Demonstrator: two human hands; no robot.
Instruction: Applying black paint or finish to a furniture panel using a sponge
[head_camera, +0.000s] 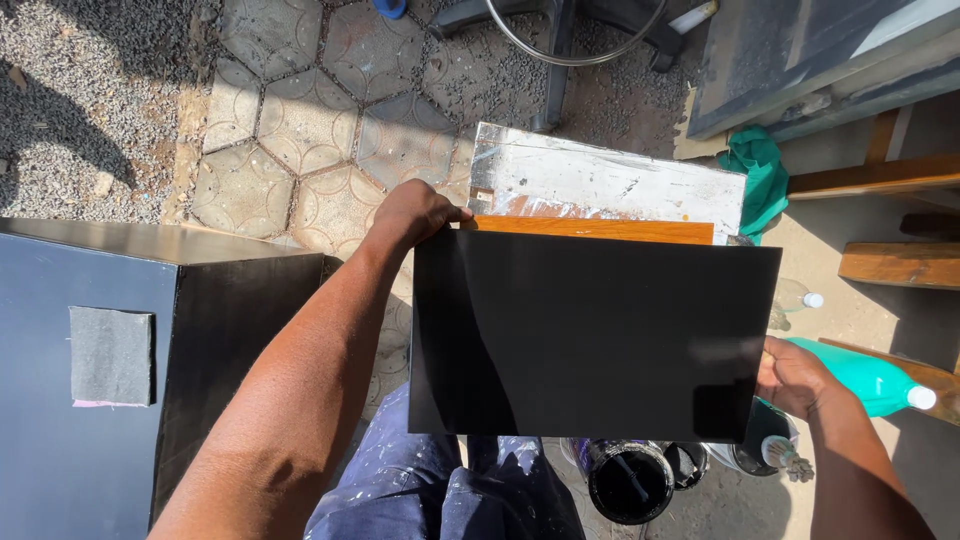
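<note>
- Head view: a glossy black panel (590, 340) is held flat between both hands, its long axis running from one hand across to the other.
- The left hand (415, 215) is set on the panel's far left corner; the fingers are curled together over the top edge, clamped on it, with the panel spreading away below and to the right of them.
- The right hand (795, 378) is placed at the near right edge, lower down; its fingers are hidden behind the panel, so only a grip on that edge can be read, not their spread.
- Just beyond the left fingers an orange board (590, 229) and a scuffed white sheet (610, 180) are seen.
- Below the panel, near the right fingers, an open paint can (630, 482) is standing; a black cabinet (120, 380) is well apart, left of the left forearm.
</note>
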